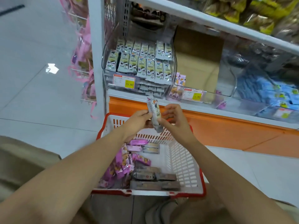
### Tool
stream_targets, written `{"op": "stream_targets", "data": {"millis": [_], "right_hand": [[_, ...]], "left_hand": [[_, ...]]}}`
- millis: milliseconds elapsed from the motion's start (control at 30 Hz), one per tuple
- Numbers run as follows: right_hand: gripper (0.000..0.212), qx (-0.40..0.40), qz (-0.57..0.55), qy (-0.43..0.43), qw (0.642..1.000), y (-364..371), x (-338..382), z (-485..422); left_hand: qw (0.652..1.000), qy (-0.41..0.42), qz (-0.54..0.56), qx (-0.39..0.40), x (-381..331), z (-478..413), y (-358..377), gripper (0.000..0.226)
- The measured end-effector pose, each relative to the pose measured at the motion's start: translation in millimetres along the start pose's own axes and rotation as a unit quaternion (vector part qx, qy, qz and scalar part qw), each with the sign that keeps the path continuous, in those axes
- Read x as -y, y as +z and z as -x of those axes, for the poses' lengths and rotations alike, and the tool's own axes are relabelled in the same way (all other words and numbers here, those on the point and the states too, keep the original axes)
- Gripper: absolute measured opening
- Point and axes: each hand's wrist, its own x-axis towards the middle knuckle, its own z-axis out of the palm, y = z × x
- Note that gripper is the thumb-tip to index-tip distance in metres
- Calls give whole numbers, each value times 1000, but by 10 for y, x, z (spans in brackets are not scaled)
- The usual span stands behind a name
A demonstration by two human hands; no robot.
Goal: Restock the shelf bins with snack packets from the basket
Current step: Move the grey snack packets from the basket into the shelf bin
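Left hand [137, 120] and right hand [174, 122] both pinch one slim, crinkly snack packet [154, 113] upright, just above the far rim of the white lattice basket [181, 159]. Beyond the basket, the green-packet bin [111, 39] is packed tight, while the clear bin next to it [233, 88] has plenty of open room.

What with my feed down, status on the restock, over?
Left hand and right hand both pinch one packet over the basket. Matching bin ahead, well stocked. Nothing blocking.

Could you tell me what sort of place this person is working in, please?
Most likely a shop aisle: clear shelf bins of snack packets carry yellow price labels, and a red-rimmed basket below holds more.
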Motion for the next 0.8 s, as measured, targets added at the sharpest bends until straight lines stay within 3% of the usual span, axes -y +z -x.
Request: {"op": "stream_targets", "data": {"millis": [167,267,333,400,500,633,800], "right_hand": [[28,-11,45,-49,998,120,291,70],[24,-56,37,-47,997,92,453,-61],[22,-91,49,-66,992,49,580,-193],[19,-120,66,-76,988,4,733,-365],[18,-148,114,-56,981,-41,925,-701],[19,-165,193,-50,966,-33,1110,-1203],[23,-177,274,-53,944,68,1171,-1770]], "left_hand": [[999,36,21,-12,-291,155,25,23],[982,114,-134,-74,-470,164,-25,23],[928,180,-294,-143,-597,143,-123,26],[844,250,-417,-226,-726,110,-262,29],[758,299,-509,-278,-891,15,-468,35],[691,254,-623,-265,-978,-197,-713,54],[668,206,-673,-244,-885,-392,-931,60]]}}
